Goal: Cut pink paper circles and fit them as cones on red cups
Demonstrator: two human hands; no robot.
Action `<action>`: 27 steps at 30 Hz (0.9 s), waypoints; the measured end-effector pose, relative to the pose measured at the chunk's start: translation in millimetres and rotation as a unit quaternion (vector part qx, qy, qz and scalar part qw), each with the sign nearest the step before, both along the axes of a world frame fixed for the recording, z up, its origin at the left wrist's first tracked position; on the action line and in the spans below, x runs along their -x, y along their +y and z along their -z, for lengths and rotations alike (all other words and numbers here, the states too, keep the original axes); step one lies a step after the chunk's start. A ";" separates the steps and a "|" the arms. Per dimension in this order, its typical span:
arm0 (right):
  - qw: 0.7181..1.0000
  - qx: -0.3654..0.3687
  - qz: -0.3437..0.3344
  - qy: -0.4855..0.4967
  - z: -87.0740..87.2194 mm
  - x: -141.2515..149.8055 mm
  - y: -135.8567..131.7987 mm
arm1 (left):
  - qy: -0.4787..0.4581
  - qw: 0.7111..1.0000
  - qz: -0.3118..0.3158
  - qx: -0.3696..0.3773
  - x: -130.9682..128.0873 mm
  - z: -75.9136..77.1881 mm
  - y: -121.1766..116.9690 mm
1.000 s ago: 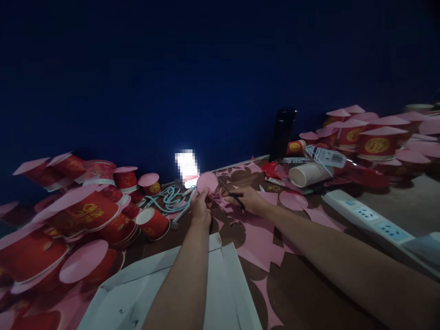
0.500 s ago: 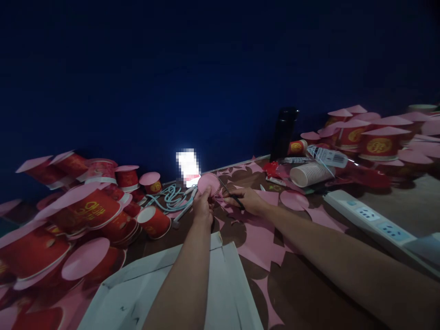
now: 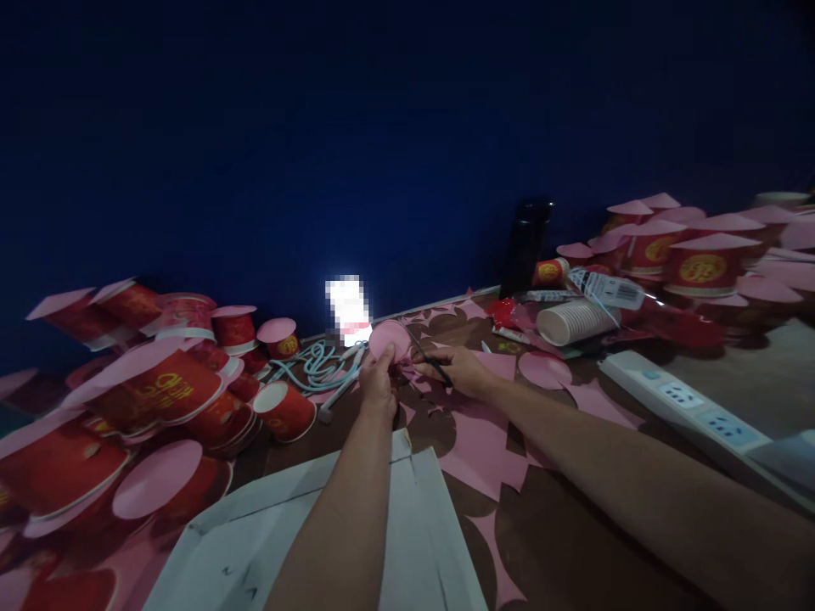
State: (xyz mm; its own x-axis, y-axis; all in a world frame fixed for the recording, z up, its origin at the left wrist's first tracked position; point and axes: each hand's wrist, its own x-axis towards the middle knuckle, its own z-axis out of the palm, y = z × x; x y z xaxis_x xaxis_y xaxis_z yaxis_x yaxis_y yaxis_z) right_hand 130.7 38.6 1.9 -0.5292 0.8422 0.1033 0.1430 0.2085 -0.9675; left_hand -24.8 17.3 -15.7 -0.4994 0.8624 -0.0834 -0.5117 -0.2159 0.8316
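My left hand (image 3: 380,382) pinches a round piece of pink paper (image 3: 388,338) between thumb and fingers. Close on its right, my right hand (image 3: 455,369) grips a pair of dark scissors (image 3: 431,360), whose blades point up and left to the paper's right edge. How far the blades are apart I cannot make out. Below the hands lie a pink sheet (image 3: 477,445) with curved cut edges and small offcuts. A loose pink disc (image 3: 546,370) rests to the right of my right hand.
Red paper cups (image 3: 191,386) with pink discs pile up at the left, more cups (image 3: 711,265) at the right. A lit phone (image 3: 349,307), pale cable (image 3: 318,367), black flask (image 3: 527,246), stacked white cups (image 3: 576,322) and power strip (image 3: 694,407) surround the hands. A white board (image 3: 420,518) lies in front.
The left hand and the pink disc have shifted very slightly to the right. The right hand and scissors stay nearly where they were.
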 end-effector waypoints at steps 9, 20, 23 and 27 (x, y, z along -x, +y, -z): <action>0.999 -0.053 0.003 0.004 -6.5 -1.0 -1.6 | -0.004 1.000 -0.003 0.007 0.8 -0.7 0.5; 0.995 -0.095 -0.004 -0.004 -1.6 -3.0 2.6 | -0.014 1.000 -0.012 0.026 1.3 -3.4 -0.4; 0.995 -0.098 -0.003 -0.010 -2.0 -3.1 2.7 | -0.018 1.000 -0.012 0.020 1.3 -4.3 -0.4; 0.995 -0.104 -0.005 -0.006 -2.0 -3.3 3.4 | -0.030 0.999 -0.017 0.023 1.8 -4.9 -1.3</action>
State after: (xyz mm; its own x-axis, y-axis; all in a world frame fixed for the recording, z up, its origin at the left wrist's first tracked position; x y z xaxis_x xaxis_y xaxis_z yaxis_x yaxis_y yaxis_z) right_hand 134.0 41.9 3.9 -0.5403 0.7975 0.2685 0.1517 0.4061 -0.9011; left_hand -26.6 16.0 -10.8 -0.5203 0.8401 -0.1535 -0.5545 -0.1957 0.8088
